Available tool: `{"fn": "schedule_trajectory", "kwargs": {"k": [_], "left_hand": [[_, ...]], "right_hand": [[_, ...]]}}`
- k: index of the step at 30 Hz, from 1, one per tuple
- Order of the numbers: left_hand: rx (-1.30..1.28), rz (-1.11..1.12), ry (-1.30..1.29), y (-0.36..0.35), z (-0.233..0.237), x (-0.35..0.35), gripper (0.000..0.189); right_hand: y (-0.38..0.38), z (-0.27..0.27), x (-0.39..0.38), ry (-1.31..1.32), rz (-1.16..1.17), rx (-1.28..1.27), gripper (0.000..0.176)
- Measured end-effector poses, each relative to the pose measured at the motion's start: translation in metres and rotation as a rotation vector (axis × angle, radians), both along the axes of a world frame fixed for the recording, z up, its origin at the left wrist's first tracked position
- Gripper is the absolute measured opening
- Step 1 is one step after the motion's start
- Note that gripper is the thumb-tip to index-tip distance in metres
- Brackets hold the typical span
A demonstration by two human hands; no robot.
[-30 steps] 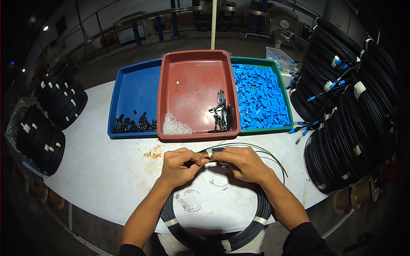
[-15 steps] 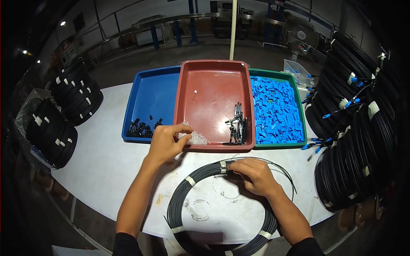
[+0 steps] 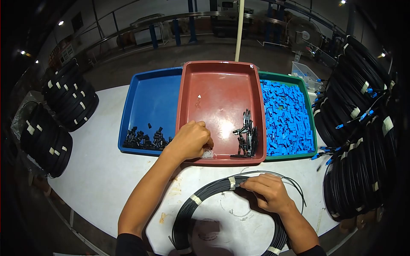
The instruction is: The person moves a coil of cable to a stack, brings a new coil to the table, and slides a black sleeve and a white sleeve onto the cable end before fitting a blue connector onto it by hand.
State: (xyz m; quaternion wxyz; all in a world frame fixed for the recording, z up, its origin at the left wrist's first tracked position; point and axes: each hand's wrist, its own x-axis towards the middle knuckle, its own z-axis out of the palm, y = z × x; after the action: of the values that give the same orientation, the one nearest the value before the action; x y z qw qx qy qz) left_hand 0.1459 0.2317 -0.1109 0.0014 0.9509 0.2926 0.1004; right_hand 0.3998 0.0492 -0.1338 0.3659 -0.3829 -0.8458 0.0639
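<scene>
Fingertips did the work at this moment: the left hand (image 3: 191,138) was curled down into the near left corner of the red tray (image 3: 218,96), its fingers bunched narrow over a small heap of clear plastic bits (image 3: 208,154), though whether one was already pinched could not be seen. A light, single pick looked the sound way to go about it, taking one bit off the heap's edge rather than raking the lot. The right hand (image 3: 267,193) was closed in a pinch on the black cable coil (image 3: 200,198) just beside a white tape band (image 3: 232,182), near the front edge of the table (image 3: 106,170). A firm hold there seemed wise, so the springy loops would stay put. Three trays stood side by side toward the back of the table. The blue tray (image 3: 149,98), at the left, held a scatter of small black parts (image 3: 145,140) along its near wall. The red tray, in the middle, held the clear bits and a cluster of black clips (image 3: 247,136) at its near right corner. The green tray (image 3: 310,109), at the right, was filled with small blue pieces (image 3: 286,119).
</scene>
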Motion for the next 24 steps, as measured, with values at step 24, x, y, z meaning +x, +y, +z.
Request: {"fn": "schedule_trajectory", "kwargs": {"k": [24], "left_hand": [[-0.076,0.047,0.022,-0.003,0.013,0.0,0.019]], "right_hand": [[0.0,-0.002,0.0,-0.008,0.0,-0.019,0.04]]}}
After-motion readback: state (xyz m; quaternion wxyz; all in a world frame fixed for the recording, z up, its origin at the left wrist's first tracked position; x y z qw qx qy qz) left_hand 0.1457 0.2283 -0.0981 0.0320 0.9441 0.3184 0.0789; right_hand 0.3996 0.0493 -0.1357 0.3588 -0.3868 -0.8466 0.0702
